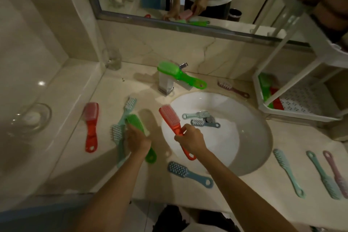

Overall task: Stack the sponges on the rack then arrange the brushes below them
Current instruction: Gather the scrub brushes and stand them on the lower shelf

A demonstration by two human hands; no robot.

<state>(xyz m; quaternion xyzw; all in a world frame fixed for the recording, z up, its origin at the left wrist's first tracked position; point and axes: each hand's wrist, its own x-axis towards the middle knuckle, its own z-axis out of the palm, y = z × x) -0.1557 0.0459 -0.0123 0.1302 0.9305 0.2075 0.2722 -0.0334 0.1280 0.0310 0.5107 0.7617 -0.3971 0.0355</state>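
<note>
My right hand (191, 140) grips a red brush (170, 118) by its handle, held over the left rim of the sink (250, 149). My left hand (136, 140) is closed on a green brush (136, 123) lying on the counter left of the sink. A white rack (293, 111) stands at the right; its lower shelf holds a green brush (264, 88) and a red one (276, 100). Dark striped sponges (323, 0) sit on its top shelf. Several more brushes lie around the counter.
A green brush (178, 73) rests on the tap (166, 84). Two small brushes (204, 119) lie in the sink. A red brush (91, 125) and teal brushes (123, 118) lie at the left, a blue one (188, 174) in front, three (318, 175) at the right. A glass (114, 60) stands by the mirror.
</note>
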